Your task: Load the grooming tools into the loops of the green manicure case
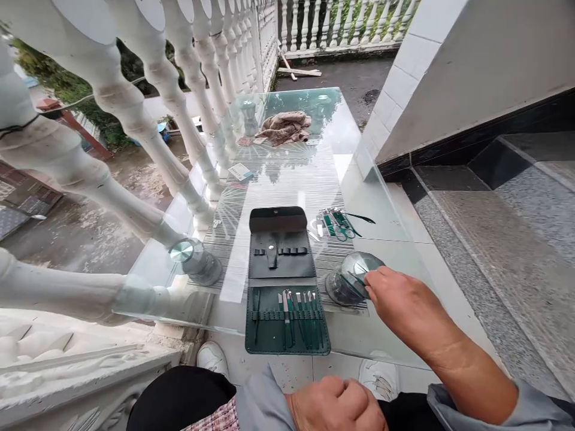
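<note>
My right hand (398, 296) is closed on thin green tweezers (356, 279), held over the right front part of the glass table. To its left lies an unfolded dark green tool case (287, 353). Several green-handled manicure tools (300, 320) stand in the loops of its lower panel; the upper panel's loops (291, 251) hold nothing. Beyond my right hand, a cluster of nail clippers and scissors (339, 224) with green handles lies on the glass. My left hand (336, 404) rests closed at my lap, below the case, with nothing showing in it.
The glass tabletop (377, 197) stands on thick round legs, one under its left front part (202, 266). A crumpled brown cloth (285, 127) and a small card (241, 172) lie farther back. A white balustrade (157, 143) runs along the left; stone steps (507, 239) rise on the right.
</note>
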Available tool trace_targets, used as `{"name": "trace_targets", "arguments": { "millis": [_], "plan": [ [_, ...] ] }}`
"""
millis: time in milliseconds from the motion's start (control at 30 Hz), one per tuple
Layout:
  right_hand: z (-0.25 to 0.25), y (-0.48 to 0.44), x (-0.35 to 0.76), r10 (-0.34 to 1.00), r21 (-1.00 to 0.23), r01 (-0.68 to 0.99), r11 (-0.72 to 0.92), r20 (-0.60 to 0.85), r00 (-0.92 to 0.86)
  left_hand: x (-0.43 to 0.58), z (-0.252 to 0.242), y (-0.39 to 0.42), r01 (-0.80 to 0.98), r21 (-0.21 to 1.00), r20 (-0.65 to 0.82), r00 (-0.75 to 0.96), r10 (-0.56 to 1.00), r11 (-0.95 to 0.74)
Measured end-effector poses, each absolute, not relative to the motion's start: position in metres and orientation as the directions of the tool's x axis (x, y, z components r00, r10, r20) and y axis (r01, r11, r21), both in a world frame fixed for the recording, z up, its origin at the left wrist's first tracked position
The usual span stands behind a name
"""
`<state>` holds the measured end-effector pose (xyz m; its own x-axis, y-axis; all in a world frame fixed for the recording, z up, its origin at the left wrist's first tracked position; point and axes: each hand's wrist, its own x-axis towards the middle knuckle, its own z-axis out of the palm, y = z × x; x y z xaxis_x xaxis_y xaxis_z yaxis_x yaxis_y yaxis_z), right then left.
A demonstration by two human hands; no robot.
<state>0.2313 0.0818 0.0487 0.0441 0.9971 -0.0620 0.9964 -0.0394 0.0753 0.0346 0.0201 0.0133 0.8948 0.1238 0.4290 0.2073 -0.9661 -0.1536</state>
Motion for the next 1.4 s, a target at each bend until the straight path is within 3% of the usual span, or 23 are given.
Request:
{"name": "trace_targets", "arguments": {
  "millis": [133,500,667,833,1133,1267,1333,1400],
  "plan": [
    [0.045,0.083,0.231,0.994,0.104,0.993,-0.053,-0.092,0.063,0.033,0.002,0.013,0.185,-0.155,0.309,0.942,0.13,-0.971],
    [0.052,0.08,0.231,0.979,0.079,0.996,-0.051,-0.193,0.066,0.025,0.005,0.016,0.143,-0.183,0.362,0.93,0.069,-0.973],
    [0.052,0.084,0.229,0.967,0.149,0.986,-0.07,-0.231,0.104,0.018,0.017,0.019,0.165,-0.187,0.493,0.868,0.053,-0.968],
    [0.056,0.088,0.227,0.96,0.151,0.986,-0.072,-0.258,0.11,0.01,0.024,0.018,0.144,-0.176,0.387,0.92,0.065,-0.974],
    [0.065,0.085,0.228,0.97,0.095,0.992,-0.084,-0.221,0.103,0.009,0.019,0.015,0.196,-0.156,0.441,0.891,0.11,-0.968],
    [0.065,0.084,0.23,0.978,-0.053,0.985,-0.162,-0.144,0.153,0.012,0.024,0.016,0.215,-0.166,0.488,0.866,0.109,-0.962],
    [0.065,0.085,0.229,0.974,-0.235,0.946,-0.224,-0.091,0.208,0.013,0.025,0.016,0.23,-0.162,0.504,0.855,0.12,-0.96],
    [0.066,0.086,0.223,0.964,-0.499,0.83,-0.25,-0.051,0.259,0.013,0.024,0.014,0.259,-0.159,0.49,0.858,0.151,-0.953]
  ]
}}
